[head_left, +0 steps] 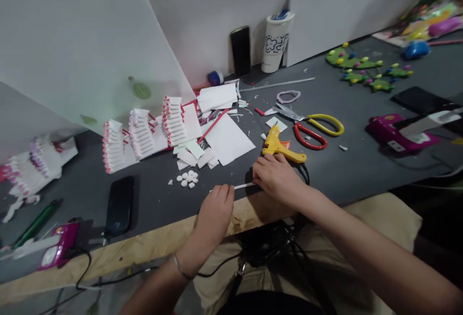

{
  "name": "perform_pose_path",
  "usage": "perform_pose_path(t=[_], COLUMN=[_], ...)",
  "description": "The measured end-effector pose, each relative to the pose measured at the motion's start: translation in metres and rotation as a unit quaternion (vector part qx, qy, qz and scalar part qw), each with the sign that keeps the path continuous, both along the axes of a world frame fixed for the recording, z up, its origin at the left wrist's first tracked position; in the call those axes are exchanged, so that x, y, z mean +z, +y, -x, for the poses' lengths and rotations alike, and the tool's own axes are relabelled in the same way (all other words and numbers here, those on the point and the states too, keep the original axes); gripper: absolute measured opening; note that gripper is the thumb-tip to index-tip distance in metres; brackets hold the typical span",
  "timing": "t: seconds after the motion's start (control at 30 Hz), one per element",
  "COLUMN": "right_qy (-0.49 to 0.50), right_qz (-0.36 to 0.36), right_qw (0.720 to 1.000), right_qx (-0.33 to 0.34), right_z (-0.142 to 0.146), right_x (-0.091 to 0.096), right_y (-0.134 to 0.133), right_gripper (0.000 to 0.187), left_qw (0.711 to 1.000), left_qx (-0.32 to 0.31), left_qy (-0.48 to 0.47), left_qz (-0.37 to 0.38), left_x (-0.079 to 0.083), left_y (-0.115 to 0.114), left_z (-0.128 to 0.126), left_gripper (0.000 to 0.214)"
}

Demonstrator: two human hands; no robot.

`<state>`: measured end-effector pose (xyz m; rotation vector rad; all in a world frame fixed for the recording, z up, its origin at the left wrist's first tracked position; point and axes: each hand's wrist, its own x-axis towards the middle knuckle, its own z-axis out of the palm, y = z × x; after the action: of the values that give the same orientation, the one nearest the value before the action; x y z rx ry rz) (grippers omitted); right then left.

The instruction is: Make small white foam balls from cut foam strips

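Both hands work close to the front edge of the dark grey surface (343,172), whose front runs along a bare wooden strip (144,245). A thin white stick (244,186) lies between them, near that front edge and roughly parallel to it, its middle in sight and its ends covered. The left hand (216,209) has its fingers bent and set together over the stick's left end; the right hand (277,175) curls its fingers over the other end — whether either hand pinches the stick or only presses on it, I cannot tell.

Just beyond the right hand sits a yellow glue gun (277,143), and behind that, farther from the front edge, scissors (287,111) with one red and one yellow handle. To the left of the glue gun lies a white sheet (229,141), with small pale cards (191,152) overlapping its left side. Nearer the front edge is a cluster of rounded white pieces (188,178).

Farther left, a dark phone (120,205) lies flat near the front edge — beyond it, rows of red-tipped white sticks (173,122) stand on pale cards. At the back edge, a patterned white cup (277,42) stands beside an upright phone (240,50).
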<state>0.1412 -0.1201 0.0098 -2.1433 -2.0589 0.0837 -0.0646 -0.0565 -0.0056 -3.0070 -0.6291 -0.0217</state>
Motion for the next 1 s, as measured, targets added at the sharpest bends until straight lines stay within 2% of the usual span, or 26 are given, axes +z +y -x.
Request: perform_pose_path(t=[0.13, 0.3, 0.43, 0.53, 0.6, 0.77, 0.9, 1.0], right_qy=[0.017, 0.042, 0.062, 0.068, 0.074, 0.108, 0.138, 0.147], right_qz=[0.016, 0.046, 0.034, 0.011, -0.008, -0.082, -0.170, -0.203], right_qw=[1.000, 0.998, 0.997, 0.997, 0.997, 0.990, 0.973, 0.967], right_qx=[-0.001, -0.016, -0.033, -0.037, -0.038, -0.050, -0.070, -0.038], right_z=[0.001, 0.001, 0.003, 0.004, 0.004, -0.008, -0.007, 0.013], right_x=[0.004, 0.005, 0.002, -0.001, -0.004, -0.014, -0.023, -0.034], right_y=[0.002, 0.005, 0.008, 0.008, 0.009, 0.009, -0.003, -0.018], right_gripper=[0.004, 0.006, 0.008, 0.006, 0.004, 0.006, 0.035, 0.046], left_qw=[0.999, 0.998, 0.998, 0.998, 0.996, 0.994, 0.992, 0.992], left_qx=[0.000, 0.023, 0.022, 0.007, 0.025, 0.048, 0.065, 0.074], left_qy=[0.030, 0.039, -0.017, -0.065, -0.091, -0.103, -0.109, -0.106], left_qz=[-0.042, -0.050, -0.050, -0.025, -0.005, -0.004, -0.012, -0.004], left_x=[0.006, 0.015, 0.010, -0.001, -0.008, -0.014, -0.018, -0.020], left_y=[-0.008, -0.012, -0.019, -0.025, -0.028, -0.034, -0.037, -0.037], left_z=[-0.005, -0.010, -0.017, -0.023, -0.027, -0.029, -0.028, -0.029], left_gripper=[0.047, 0.045, 0.040, 0.034, 0.032, 0.042, 0.042, 0.040])
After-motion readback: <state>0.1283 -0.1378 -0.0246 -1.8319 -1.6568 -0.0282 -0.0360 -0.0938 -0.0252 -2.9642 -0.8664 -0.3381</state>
